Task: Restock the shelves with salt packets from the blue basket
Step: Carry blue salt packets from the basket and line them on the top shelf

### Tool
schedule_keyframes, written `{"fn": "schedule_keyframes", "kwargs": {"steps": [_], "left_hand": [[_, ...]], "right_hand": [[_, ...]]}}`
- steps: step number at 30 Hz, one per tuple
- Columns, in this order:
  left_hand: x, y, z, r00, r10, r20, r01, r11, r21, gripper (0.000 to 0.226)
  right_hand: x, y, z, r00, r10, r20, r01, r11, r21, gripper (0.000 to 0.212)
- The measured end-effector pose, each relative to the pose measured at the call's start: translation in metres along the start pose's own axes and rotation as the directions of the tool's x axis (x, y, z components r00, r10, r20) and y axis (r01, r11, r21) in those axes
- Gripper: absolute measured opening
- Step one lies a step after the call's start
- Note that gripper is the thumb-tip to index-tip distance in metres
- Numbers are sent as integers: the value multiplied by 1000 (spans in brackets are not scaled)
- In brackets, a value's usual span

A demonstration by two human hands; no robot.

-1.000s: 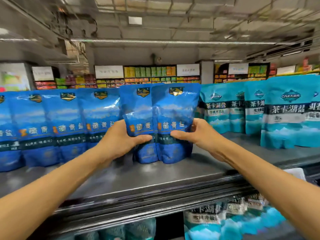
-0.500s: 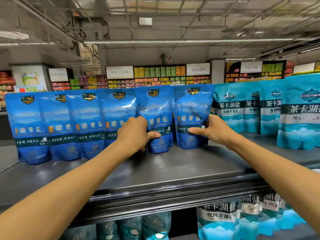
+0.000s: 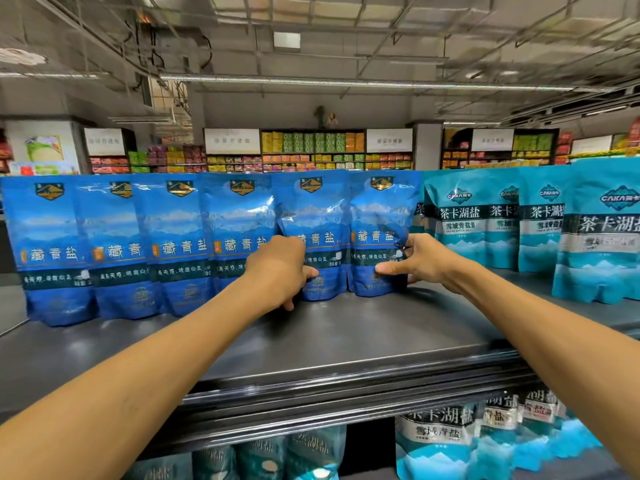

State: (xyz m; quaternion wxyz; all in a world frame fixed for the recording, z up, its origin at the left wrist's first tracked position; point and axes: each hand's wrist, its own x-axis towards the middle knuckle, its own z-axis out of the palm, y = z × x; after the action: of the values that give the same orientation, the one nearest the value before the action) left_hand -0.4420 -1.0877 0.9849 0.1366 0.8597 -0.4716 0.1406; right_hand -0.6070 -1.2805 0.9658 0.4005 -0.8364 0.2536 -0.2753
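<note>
Now both hands [image 3: 346, 265] grip two upright salt packets [image 3: 349, 233] between them.

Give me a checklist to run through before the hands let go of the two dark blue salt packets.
1. Left hand grips the fifth dark blue packet: ok.
2. Right hand pinches the sixth dark blue packet: ok.
3. Both packets stand upright on the top shelf: ok.
4. They line up with the dark blue row: ok.
5. Sixth packet keeps clear of the teal packets: cannot tell.
6. Blue basket within reach: cannot tell, not in view.
</note>
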Motion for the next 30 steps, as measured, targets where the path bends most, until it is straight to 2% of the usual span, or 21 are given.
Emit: {"fn": "schedule_keyframes", "kwargs": {"steps": [5,8,17,20,22,25,27,30], "left_hand": [[-12,3,-2,997,27,-73,-18,992,127,45],[-23,-2,-3,995,29,-92,-15,989,150,48],[-51,-15,-4,992,-28,-124,10,989,-147,47],[-62,-18,-8,992,-19,-123,-14,964,-266,42],[-75,-20,-16,992,-11,-125,-49,882,-469,36],[-106,-25,-30,990,-42,-137,-88,575,-813,26],[-133,-33,-36,978,-66,-200,-151,447,-882,22],[-179,-54,-35,934,-152,-324,-245,391,-887,18]], "right_hand": [[-9,-1,4,996,41,-79,-51,990,-130,64],[-21,-1,4,990,78,-115,-99,977,-191,61],[-51,-22,17,965,107,-241,-141,982,-127,61],[-67,-41,26,972,28,-232,-29,1000,-3,44],[-86,-61,40,981,-83,-176,112,981,157,33],[-123,-92,73,956,-281,-84,292,890,350,19],[-148,-107,100,931,-362,-48,343,820,459,15],[-181,-118,144,901,-433,10,343,727,595,14]]}}
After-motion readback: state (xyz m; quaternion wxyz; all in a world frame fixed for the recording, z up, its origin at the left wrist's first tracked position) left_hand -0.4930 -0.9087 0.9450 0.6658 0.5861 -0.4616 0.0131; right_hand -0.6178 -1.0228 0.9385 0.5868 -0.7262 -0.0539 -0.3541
